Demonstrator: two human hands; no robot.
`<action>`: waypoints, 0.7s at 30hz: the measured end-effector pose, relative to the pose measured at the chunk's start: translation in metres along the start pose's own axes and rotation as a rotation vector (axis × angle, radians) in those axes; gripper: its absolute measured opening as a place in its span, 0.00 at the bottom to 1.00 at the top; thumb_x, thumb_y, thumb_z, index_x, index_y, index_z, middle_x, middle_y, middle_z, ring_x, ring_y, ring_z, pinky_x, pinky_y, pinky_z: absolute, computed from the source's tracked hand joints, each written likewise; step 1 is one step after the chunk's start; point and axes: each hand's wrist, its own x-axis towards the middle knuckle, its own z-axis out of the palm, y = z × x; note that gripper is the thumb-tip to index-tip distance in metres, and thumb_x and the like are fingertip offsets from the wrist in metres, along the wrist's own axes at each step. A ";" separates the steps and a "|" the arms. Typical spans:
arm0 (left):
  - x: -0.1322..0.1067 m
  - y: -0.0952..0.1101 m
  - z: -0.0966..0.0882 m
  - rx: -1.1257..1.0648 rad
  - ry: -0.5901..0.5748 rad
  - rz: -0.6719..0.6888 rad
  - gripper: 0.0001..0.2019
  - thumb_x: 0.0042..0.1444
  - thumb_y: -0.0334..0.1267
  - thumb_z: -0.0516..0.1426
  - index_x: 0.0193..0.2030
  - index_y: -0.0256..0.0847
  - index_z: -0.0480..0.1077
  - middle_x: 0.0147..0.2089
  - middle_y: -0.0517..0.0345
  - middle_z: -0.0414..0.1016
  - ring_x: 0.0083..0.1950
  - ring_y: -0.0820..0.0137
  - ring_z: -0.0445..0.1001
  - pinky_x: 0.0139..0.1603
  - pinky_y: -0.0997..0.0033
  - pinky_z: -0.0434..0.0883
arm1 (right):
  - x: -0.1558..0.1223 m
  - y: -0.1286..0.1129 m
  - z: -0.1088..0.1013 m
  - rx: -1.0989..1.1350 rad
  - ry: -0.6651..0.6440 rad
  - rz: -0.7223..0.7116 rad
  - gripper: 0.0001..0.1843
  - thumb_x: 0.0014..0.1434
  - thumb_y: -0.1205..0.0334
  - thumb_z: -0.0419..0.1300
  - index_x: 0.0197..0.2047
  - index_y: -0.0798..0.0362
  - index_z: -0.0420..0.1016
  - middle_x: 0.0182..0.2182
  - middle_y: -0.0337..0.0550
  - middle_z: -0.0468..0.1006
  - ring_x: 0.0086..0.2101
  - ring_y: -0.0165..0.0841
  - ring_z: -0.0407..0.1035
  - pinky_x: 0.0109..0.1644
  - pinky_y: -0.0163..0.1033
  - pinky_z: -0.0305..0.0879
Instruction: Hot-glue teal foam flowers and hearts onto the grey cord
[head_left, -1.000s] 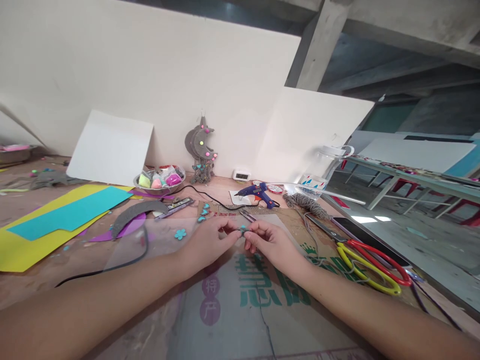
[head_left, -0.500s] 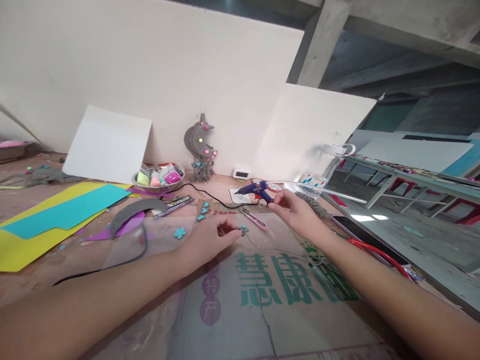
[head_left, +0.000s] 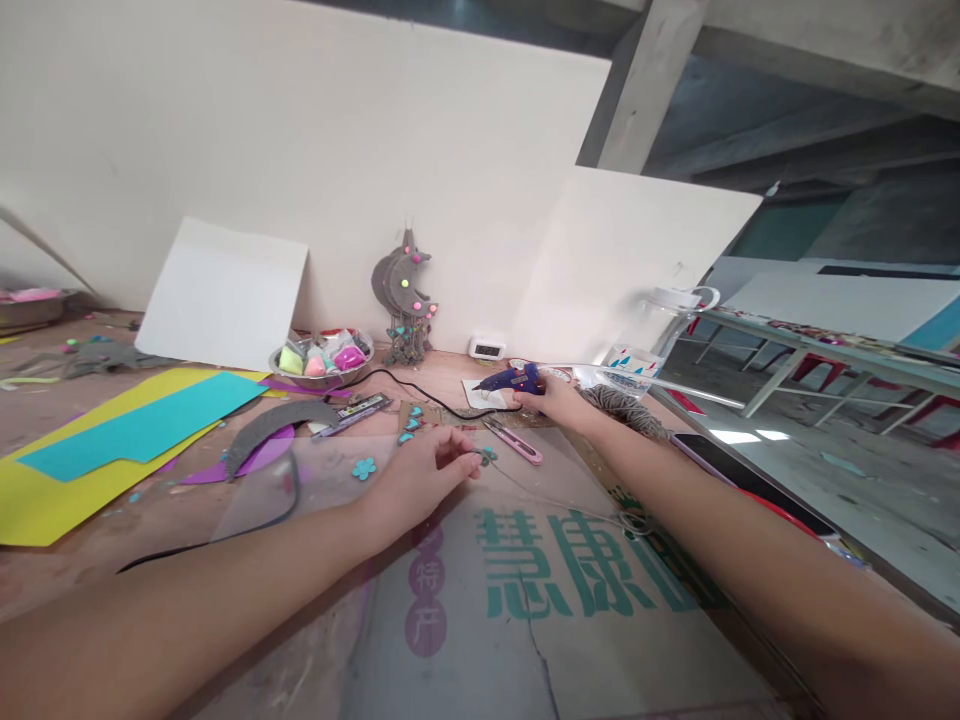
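My left hand (head_left: 427, 478) is closed in a pinch above the clear plastic sheet. At its fingertips is a small grey-and-teal flower (head_left: 488, 456), with a thin grey cord (head_left: 555, 497) trailing to the right. My right hand (head_left: 559, 400) has its fingers round the grip of a dark blue glue gun (head_left: 504, 379), whose nozzle points left over a small white card (head_left: 482, 396). A pink craft knife (head_left: 517, 444) lies between the hands. A loose teal flower (head_left: 364, 468) rests left of my left hand.
A grey moon ornament (head_left: 405, 285) hangs against the white board. Left of it stands a bowl of coloured clay packs (head_left: 322, 365). Yellow (head_left: 45, 510) and blue sheets (head_left: 142, 425) lie at left. Grey yarn (head_left: 622, 410), a clear jug (head_left: 652, 330) and a phone (head_left: 750, 482) are at right.
My right hand has moved forward and left, from the end of the glue gun's handle to a fuller hold on it. The left hand stays nearly in place.
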 end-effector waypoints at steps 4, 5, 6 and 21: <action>0.001 -0.001 0.000 -0.046 -0.016 -0.003 0.06 0.54 0.41 0.54 0.35 0.41 0.65 0.32 0.61 0.75 0.34 0.72 0.71 0.33 0.74 0.65 | 0.010 -0.004 0.008 -0.028 0.002 0.054 0.21 0.44 0.51 0.66 0.38 0.56 0.73 0.26 0.46 0.78 0.31 0.38 0.71 0.35 0.39 0.65; 0.001 -0.001 0.001 -0.061 -0.019 -0.009 0.06 0.54 0.40 0.54 0.35 0.41 0.65 0.32 0.61 0.74 0.34 0.72 0.72 0.33 0.74 0.65 | 0.011 -0.005 0.008 -0.032 -0.010 0.062 0.19 0.44 0.51 0.66 0.36 0.56 0.74 0.23 0.44 0.77 0.28 0.37 0.71 0.33 0.38 0.64; 0.002 -0.002 0.001 -0.072 -0.018 -0.013 0.06 0.53 0.40 0.54 0.35 0.41 0.65 0.32 0.61 0.74 0.34 0.72 0.72 0.34 0.74 0.66 | 0.011 -0.006 0.008 -0.034 -0.023 0.067 0.18 0.45 0.51 0.66 0.34 0.56 0.74 0.20 0.43 0.75 0.26 0.36 0.70 0.31 0.37 0.64; 0.003 0.000 0.001 -0.044 0.045 -0.023 0.07 0.53 0.41 0.54 0.31 0.39 0.65 0.31 0.60 0.74 0.32 0.72 0.70 0.32 0.74 0.64 | -0.056 -0.035 -0.024 0.095 0.050 -0.110 0.20 0.54 0.47 0.57 0.39 0.56 0.73 0.30 0.48 0.78 0.28 0.33 0.70 0.27 0.33 0.63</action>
